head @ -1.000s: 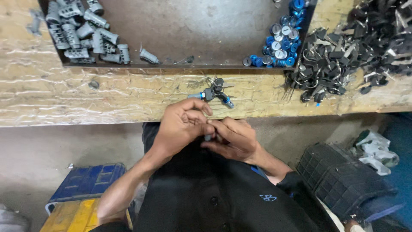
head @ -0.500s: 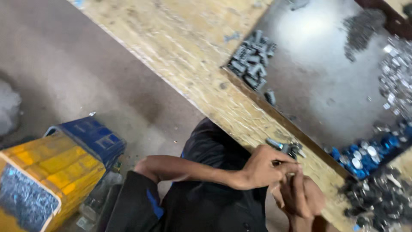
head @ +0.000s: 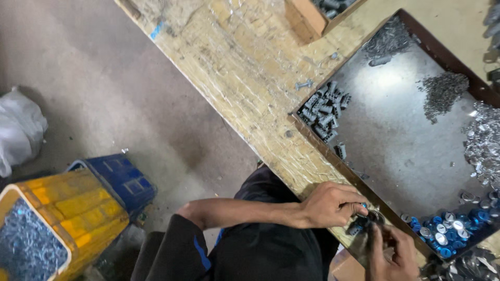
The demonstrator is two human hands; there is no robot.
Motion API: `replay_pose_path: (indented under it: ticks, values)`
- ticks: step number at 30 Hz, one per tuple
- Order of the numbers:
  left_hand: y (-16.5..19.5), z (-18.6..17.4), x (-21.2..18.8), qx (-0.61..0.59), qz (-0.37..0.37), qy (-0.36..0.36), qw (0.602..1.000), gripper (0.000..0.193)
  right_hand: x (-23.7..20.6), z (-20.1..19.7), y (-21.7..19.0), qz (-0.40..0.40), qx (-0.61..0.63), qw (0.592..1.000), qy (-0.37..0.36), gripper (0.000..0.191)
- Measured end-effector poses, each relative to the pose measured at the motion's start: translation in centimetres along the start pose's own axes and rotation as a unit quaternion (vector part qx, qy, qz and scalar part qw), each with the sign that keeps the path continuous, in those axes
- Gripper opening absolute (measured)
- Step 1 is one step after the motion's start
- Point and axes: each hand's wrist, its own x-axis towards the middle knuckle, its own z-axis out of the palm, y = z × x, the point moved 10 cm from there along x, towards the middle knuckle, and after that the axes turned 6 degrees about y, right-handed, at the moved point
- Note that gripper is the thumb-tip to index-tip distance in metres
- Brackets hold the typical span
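Nearest the camera, the right hand rises from the bottom edge with its fingers curled inward and pressed around a small dark metal assembly with a blue part. The left hand reaches in across the person's dark clothing, its fingers bent and pinched together on the same small piece from the other side. Both hands meet over the near edge of the pale, worn wooden desk, just beside the rim of the shallow dark metal tray that lies on it. How the piece is built cannot be told; it is mostly hidden by the fingers.

Just beyond the hands, in the tray's near corner, lies a heap of round blue and silver caps. Farther along the tray's left side sits a cluster of grey ridged plastic blocks, with a single loose one nearer the hands. At the right edge is a pile of shiny silver metal bits, and beyond it two heaps of fine dark grey metal pieces.

On the bare desk beside the grey blocks rests a small bolt. A wooden box corner shows at the top.

Down on the concrete floor to the left stand a yellow plastic crate of small grey metal parts, a blue plastic crate touching it, and a white plastic bag.
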Motion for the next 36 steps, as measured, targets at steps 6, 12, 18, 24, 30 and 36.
replay_pose_path:
  ticks: [6,12,18,24,30,36]
  values:
    - [0.0,0.6,-0.4,0.003,-0.022,-0.005,1.000,0.015,1.0,-2.2,6.2,-0.056,-0.063,0.996,0.022,0.012]
    - [-0.8,2.0,-0.8,-0.050,-0.029,-0.033,0.998,0.015,1.0,-1.6,4.0,-0.071,-0.018,0.996,0.060,0.022]
    - [-1.5,2.2,-0.6,-0.127,-0.065,-0.069,0.987,0.013,1.7,-0.5,-0.6,-0.110,0.028,0.993,0.037,0.034]
    - [-0.9,0.8,0.2,-0.128,-0.031,-0.080,0.988,0.014,2.3,0.7,0.6,-0.074,0.082,0.993,-0.040,0.005]
    - [0.1,-0.1,0.6,-0.091,-0.002,-0.085,0.992,0.015,4.1,3.1,1.1,-0.158,-0.012,0.974,-0.162,0.023]
    - [0.2,-0.2,1.0,-0.040,0.003,-0.124,0.991,0.019,3.7,3.3,-2.3,-0.391,-0.053,0.896,-0.202,0.045]
